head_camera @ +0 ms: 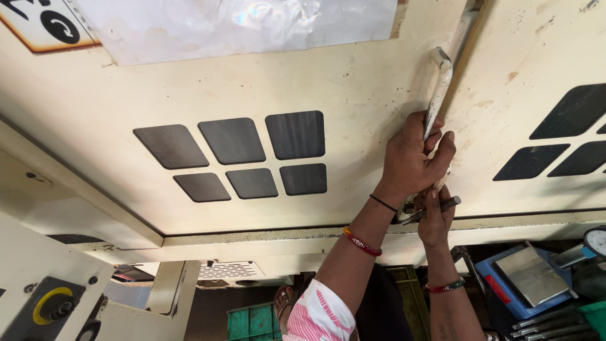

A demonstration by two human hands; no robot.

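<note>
door handle (437, 88) — inside left grip (413, 158)

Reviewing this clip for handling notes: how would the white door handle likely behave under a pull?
The white handle looks like rigid painted metal, so it probably won't flex. The left hand wraps it fully, suggesting a secure grip. Chipped, grimy paint likely makes it less slippery.

I'm seeing my left hand (413, 158) covering the handle's (437, 95) lower end; the dial gauge (596, 243) is getting cropped at the right edge.
</note>
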